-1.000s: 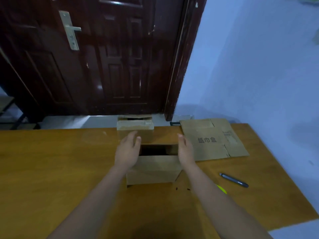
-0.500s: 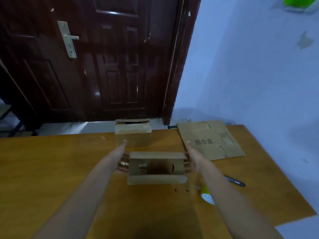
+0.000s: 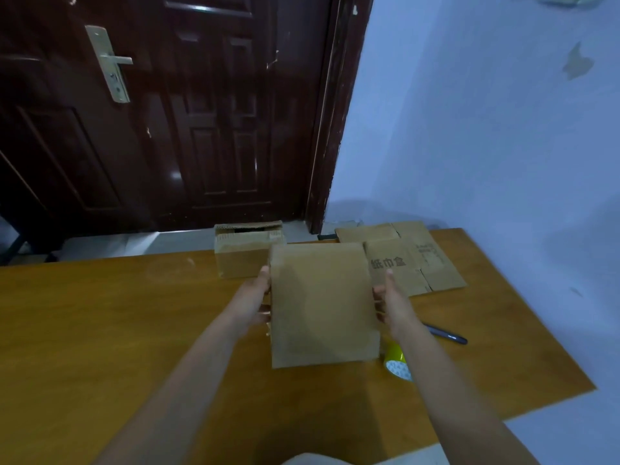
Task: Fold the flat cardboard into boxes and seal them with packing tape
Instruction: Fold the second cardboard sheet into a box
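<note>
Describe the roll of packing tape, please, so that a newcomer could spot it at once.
Start at the wooden table and find the cardboard box held up over it. The tape roll lies just under the box's lower right corner, partly hidden by the right forearm. It alone is yellow and round; the dark pen nearby is slim.

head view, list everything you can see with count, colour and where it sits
folded brown cardboard box: 1, brown, held up over the table's middle
open-topped brown cardboard box: 1, brown, far table edge, behind the held box
flat brown cardboard sheets with printed characters: a small pile, brown, far right of the table
yellow roll of packing tape: 1, yellow, on the table under the right forearm
dark pen-shaped tool: 1, dark, right of the held box
orange-brown wooden table: 1
dark brown wooden door: 1, behind the table
left hand: grip on the box's left side
right hand: grip on the box's right side
</note>
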The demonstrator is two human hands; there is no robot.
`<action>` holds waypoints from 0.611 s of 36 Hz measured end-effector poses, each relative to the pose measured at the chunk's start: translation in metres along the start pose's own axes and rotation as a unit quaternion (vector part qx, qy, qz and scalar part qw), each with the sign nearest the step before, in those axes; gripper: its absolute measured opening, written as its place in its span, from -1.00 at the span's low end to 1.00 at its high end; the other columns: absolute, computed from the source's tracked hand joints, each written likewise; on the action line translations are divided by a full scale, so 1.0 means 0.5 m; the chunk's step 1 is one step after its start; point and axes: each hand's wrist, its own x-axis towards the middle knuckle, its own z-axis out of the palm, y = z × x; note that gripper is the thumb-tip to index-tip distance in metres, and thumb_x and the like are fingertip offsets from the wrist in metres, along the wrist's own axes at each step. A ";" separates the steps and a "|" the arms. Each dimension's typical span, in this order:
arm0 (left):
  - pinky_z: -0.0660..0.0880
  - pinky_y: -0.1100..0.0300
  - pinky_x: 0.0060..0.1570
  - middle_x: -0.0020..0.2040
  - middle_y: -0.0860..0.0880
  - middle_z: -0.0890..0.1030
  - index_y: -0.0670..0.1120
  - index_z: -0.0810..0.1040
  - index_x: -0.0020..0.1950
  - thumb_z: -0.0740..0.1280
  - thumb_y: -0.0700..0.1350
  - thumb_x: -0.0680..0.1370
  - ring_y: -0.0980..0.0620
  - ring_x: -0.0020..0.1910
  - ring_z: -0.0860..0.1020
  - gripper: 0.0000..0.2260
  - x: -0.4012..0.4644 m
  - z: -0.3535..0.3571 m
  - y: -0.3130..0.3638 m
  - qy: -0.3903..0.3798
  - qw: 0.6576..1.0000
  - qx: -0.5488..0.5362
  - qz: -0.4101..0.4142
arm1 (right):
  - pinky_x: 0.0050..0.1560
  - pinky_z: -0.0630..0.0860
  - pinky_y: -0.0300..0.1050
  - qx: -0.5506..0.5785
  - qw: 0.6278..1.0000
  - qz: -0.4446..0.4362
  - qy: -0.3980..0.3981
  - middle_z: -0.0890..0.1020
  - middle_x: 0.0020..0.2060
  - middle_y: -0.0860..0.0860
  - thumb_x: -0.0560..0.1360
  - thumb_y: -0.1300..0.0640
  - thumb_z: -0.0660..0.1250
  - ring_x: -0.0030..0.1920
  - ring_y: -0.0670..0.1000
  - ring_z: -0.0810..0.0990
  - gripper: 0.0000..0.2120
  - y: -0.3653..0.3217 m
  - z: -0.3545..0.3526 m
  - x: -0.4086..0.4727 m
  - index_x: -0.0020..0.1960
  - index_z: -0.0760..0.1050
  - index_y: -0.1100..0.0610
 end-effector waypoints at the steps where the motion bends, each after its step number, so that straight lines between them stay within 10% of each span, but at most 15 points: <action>1: 0.48 -0.13 0.18 0.29 -0.14 0.45 -0.15 0.38 0.31 0.06 0.17 0.61 -0.19 0.24 0.47 -0.53 0.002 0.001 -0.009 0.007 1.000 -0.012 0.003 | 0.25 0.39 0.15 0.010 1.000 -0.005 0.012 0.57 0.02 0.19 0.58 -0.28 -0.08 0.06 0.16 0.51 -0.41 0.010 0.001 -0.003 -0.16 0.48 0.15; 6: 0.46 0.03 0.07 0.12 -0.12 0.53 -0.21 0.42 0.29 0.03 0.22 0.59 -0.10 0.16 0.49 -0.44 0.013 -0.002 -0.068 0.065 0.997 -0.048 0.020 | 0.21 0.34 0.13 0.076 0.996 0.001 0.043 0.54 0.04 0.30 0.60 -0.21 -0.03 0.15 0.24 0.48 -0.45 0.068 0.010 -0.011 -0.26 0.43 0.18; 11: 0.37 -0.04 0.25 0.18 -0.06 0.48 -0.11 0.41 0.29 0.15 0.17 0.58 -0.07 0.22 0.42 -0.57 0.007 -0.007 -0.119 0.076 0.991 -0.107 0.017 | -0.10 0.33 -0.05 0.094 0.995 0.018 0.030 0.45 -0.32 0.13 0.32 -0.47 0.05 -0.25 0.05 0.41 -0.38 0.119 0.033 -0.028 -0.36 0.37 0.11; 15: 0.37 -0.01 0.21 0.15 -0.05 0.50 -0.04 0.42 0.19 0.16 0.10 0.60 -0.05 0.21 0.42 -0.73 -0.008 -0.010 -0.164 0.073 0.990 -0.117 0.027 | 0.22 0.43 0.03 0.082 0.996 0.015 -0.018 0.62 0.02 0.06 0.56 -0.23 0.04 0.09 0.07 0.55 -0.65 0.167 0.049 -0.043 -0.04 0.52 -0.07; 22: 0.34 -0.12 0.30 0.18 -0.31 0.44 -0.20 0.39 0.05 0.12 0.02 0.63 -0.16 0.34 0.38 -0.72 -0.020 -0.023 -0.225 0.093 0.984 -0.151 -0.003 | 0.43 0.23 0.13 0.076 0.995 0.031 -0.054 0.38 0.40 0.04 0.49 -0.32 0.10 0.39 0.06 0.35 -0.42 0.211 0.039 -0.053 0.38 0.37 -0.03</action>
